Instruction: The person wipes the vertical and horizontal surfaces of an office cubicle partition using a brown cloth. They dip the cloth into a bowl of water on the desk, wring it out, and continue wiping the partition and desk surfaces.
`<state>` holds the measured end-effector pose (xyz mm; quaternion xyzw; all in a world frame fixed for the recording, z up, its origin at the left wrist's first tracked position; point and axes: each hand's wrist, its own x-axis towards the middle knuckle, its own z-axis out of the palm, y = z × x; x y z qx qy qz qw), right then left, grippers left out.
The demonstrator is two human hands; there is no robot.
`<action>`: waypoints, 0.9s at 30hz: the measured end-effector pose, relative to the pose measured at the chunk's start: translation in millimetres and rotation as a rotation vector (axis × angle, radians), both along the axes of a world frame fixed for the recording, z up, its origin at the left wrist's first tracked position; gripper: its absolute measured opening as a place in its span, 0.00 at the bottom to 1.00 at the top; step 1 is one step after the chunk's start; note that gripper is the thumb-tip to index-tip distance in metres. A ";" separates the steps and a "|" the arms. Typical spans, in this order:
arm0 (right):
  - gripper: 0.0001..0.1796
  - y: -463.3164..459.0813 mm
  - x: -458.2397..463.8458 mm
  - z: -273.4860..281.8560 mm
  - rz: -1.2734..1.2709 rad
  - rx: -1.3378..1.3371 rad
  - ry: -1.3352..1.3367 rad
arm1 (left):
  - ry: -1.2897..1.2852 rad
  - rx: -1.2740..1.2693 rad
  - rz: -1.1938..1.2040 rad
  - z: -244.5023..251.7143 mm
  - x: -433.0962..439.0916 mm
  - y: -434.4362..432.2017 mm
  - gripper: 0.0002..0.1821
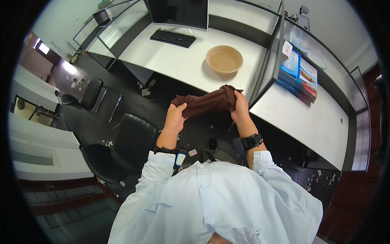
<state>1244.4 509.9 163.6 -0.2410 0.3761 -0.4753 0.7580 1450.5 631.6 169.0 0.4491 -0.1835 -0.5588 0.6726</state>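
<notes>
A brown cloth (pixel 207 103) is stretched between my two hands, above the floor just in front of the desk's edge. My left hand (pixel 176 117) grips its left end, with the thumb on top. The right end is pinched in my right hand (pixel 240 106), where the cloth is bunched and folded. Beyond the cloth, on the white desk, stands a round tan bowl (pixel 224 60); its inside shows no object. The cloth and the bowl are apart.
A black keyboard (pixel 172 38) and a monitor (pixel 179 12) are at the back of the desk (pixel 182 65). A partition (pixel 266 73) separates it from a desk with stacked booklets (pixel 297 79). Black chairs (pixel 134 140) stand at the left; paper scraps and a playing card (pixel 193 152) lie on the floor.
</notes>
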 end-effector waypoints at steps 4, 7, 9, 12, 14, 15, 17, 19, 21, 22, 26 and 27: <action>0.18 -79.8 13.8 16.4 -0.015 -0.148 0.215 | -0.003 0.079 0.028 11.6 15.9 -82.0 0.20; 0.19 -124.5 18.8 17.2 -0.045 -0.146 0.352 | -0.057 0.217 -0.053 9.0 28.4 -144.2 0.18; 0.21 -152.6 20.6 8.2 -0.073 -0.120 0.394 | -0.123 0.196 -0.093 -2.7 32.9 -189.4 0.17; 0.25 -200.6 28.7 -19.9 -0.137 -0.134 0.540 | -0.213 0.147 -0.121 -35.3 39.4 -263.7 0.15; 0.28 -235.2 40.6 -48.0 -0.224 -0.175 0.724 | -0.492 0.179 -0.156 -64.4 46.7 -320.4 0.15; 0.32 -251.7 42.8 -62.0 -0.188 -0.212 0.839 | -0.628 0.164 -0.168 -79.8 49.0 -346.8 0.15; 0.33 -281.6 54.4 -91.6 -0.116 -0.200 0.926 | -0.943 0.173 -0.201 -110.4 49.9 -387.6 0.19; 0.32 -308.2 68.4 -117.1 0.008 -0.209 1.073 | -1.105 0.081 -0.369 -134.8 55.9 -416.9 0.23; 0.30 -321.8 80.7 -137.1 0.127 -0.252 1.485 | -1.236 0.102 -0.471 -153.5 51.6 -435.5 0.28; 0.29 -325.2 85.7 -144.1 0.124 -0.289 1.560 | -1.314 0.173 -0.560 -160.1 50.5 -438.4 0.30; 0.24 -327.9 100.8 -163.6 0.158 -0.230 1.767 | -1.302 0.183 -0.826 -176.7 41.0 -442.3 0.39; 0.23 -329.1 102.6 -167.7 0.175 -0.210 1.794 | -1.318 0.191 -0.842 -180.8 39.2 -441.2 0.38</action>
